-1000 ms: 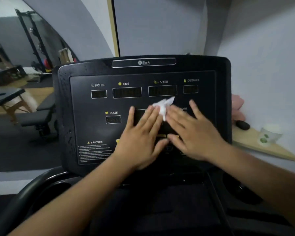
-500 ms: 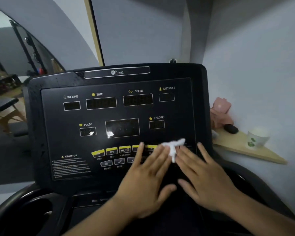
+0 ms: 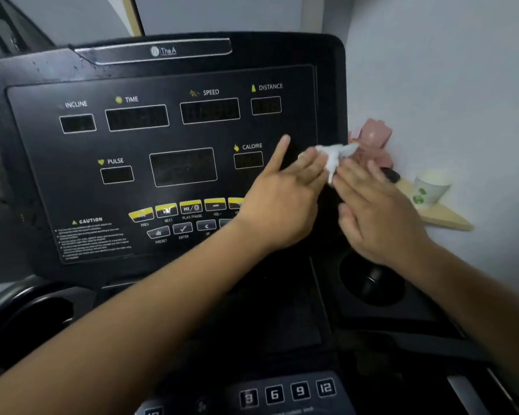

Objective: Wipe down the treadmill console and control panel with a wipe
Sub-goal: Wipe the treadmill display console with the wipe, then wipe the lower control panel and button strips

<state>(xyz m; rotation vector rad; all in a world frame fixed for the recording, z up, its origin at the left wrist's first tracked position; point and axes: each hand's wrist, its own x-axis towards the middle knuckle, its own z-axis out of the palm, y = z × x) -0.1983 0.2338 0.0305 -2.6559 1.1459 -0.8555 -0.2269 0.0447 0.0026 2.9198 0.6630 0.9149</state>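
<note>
Mid-wipe here: left hand [image 3: 282, 205] and right hand [image 3: 378, 214], fingers straight, press the wipe [image 3: 333, 155] on the console [image 3: 192, 136] right of the CALORIE window [image 3: 248, 160]. Buttons [image 3: 189, 206] below it probably come next.

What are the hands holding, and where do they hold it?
A crumpled white wipe, squeezed by its lower part between the straight fingers of the left hand and the right hand; its top sticks out.
</note>
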